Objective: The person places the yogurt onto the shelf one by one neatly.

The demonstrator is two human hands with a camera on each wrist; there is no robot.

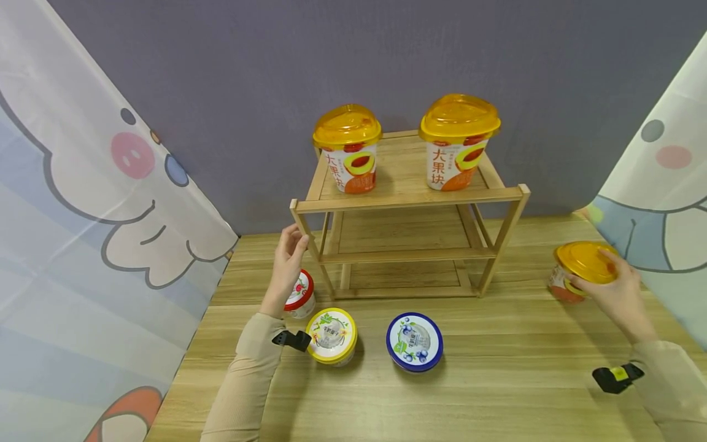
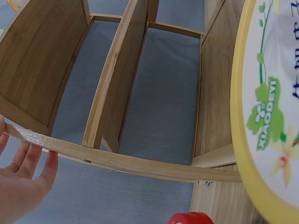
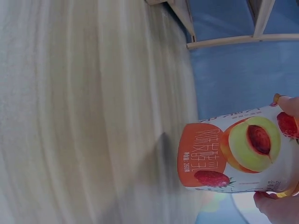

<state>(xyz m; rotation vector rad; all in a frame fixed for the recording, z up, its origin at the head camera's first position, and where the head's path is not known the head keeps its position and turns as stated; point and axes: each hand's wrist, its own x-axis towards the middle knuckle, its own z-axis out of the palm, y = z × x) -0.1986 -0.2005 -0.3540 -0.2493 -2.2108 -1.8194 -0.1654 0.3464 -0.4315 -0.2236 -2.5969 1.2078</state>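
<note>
My right hand (image 1: 621, 294) grips a yogurt cup (image 3: 233, 151) by its domed orange-yellow lid (image 1: 587, 261), at the right of the table. The cup is white and orange-red, with peach and strawberry pictures. My left hand (image 1: 288, 258) is at the left front post of a two-tier wooden rack (image 1: 409, 197); in the left wrist view its fingers (image 2: 32, 158) hold that post, with the thumb on the other side. Two matching yogurt cups, one left (image 1: 353, 161) and one right (image 1: 454, 162), stand upright on the rack's top shelf.
Below my left hand is a red-rimmed tub (image 1: 301, 298), partly covered by my wrist. A yellow-rimmed tub (image 1: 331, 336) and a blue-rimmed tub (image 1: 414, 342) stand before the rack. Patterned curtains (image 1: 83, 202) flank the wooden table (image 1: 497, 380).
</note>
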